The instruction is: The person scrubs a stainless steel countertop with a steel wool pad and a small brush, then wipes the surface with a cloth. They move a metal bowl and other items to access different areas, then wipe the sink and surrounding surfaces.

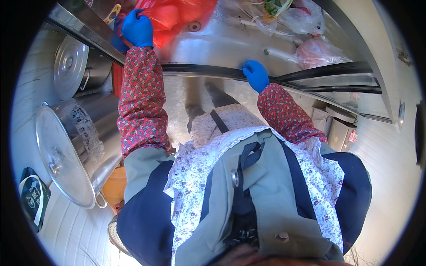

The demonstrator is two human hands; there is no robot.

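Observation:
My left hand (pixel 137 30), in a blue glove, has its fingers closed on a red plastic bag (pixel 186 13) at the far left of a stainless steel counter (pixel 213 46). Lower and to the right, my right hand (pixel 256 75), also gloved in blue, lies on the black rail (pixel 206 70) along the counter's near side. Its fingers curl inward; their grip on the rail is partly hidden. Clear plastic bags (pixel 299 20) sit at the far right with leafy green stalks (pixel 274 8) among them. A pinkish clear bag (pixel 318 52) lies nearer, beside a white stalk (pixel 281 55).
Two large lidded steel pots, a near one (pixel 96 133) and a farther one (pixel 100 68), stand at my left. A wooden stool (pixel 116 181) shows beside the near pot. Glass panels in black frames (pixel 336 88) border the right side. A dark bag (pixel 35 198) is at lower left.

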